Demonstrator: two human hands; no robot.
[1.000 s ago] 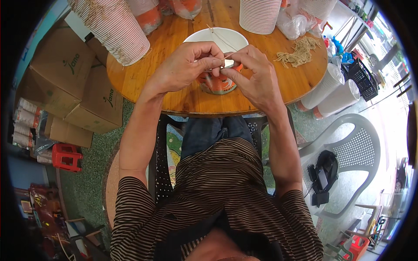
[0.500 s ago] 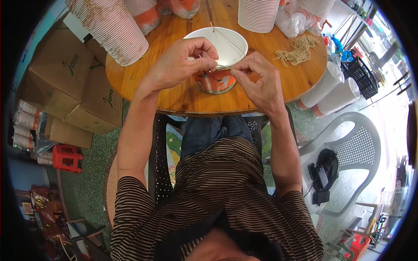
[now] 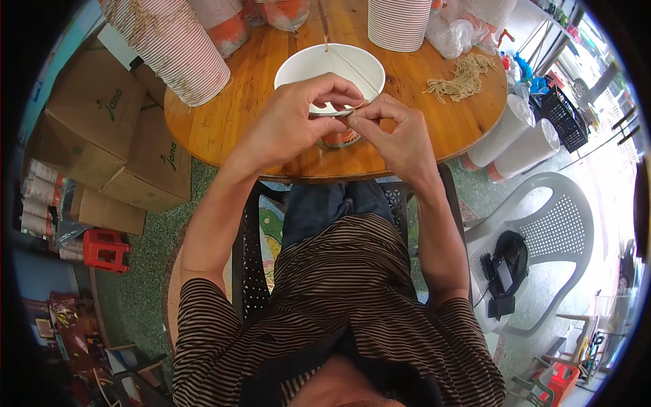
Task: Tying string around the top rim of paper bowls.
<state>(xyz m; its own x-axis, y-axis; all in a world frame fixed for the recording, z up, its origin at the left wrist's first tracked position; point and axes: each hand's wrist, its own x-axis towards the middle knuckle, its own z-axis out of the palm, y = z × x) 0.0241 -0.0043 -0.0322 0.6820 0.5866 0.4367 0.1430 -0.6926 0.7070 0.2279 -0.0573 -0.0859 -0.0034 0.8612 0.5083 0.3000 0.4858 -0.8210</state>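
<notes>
A white paper bucket [image 3: 305, 66] with an orange printed outside stands on the round wooden table in front of me. A thin cord [image 3: 352, 66] runs across its mouth from a knot at the far rim to the near rim. My left hand [image 3: 293, 117] is closed over the near rim, thumb below and fingers above. Right beside it, my right hand [image 3: 397, 132] pinches the cord's near end between thumb and forefinger. The fingertips of both hands nearly touch, and they hide the spot where the cord meets the rim.
A loose bundle of tan cords [image 3: 461, 78] lies on the table [image 3: 407, 78] at right. Tall stacks of paper buckets stand at the far left [image 3: 169, 47] and far right [image 3: 399, 24]. Cardboard boxes [image 3: 88, 115] sit left, a grey plastic chair [image 3: 549, 237] right.
My left hand has moved right and slightly nearer, from pinching near the rim to closing over it. The right hand has shifted slightly left and nearer. The bucket has tilted toward me a little.
</notes>
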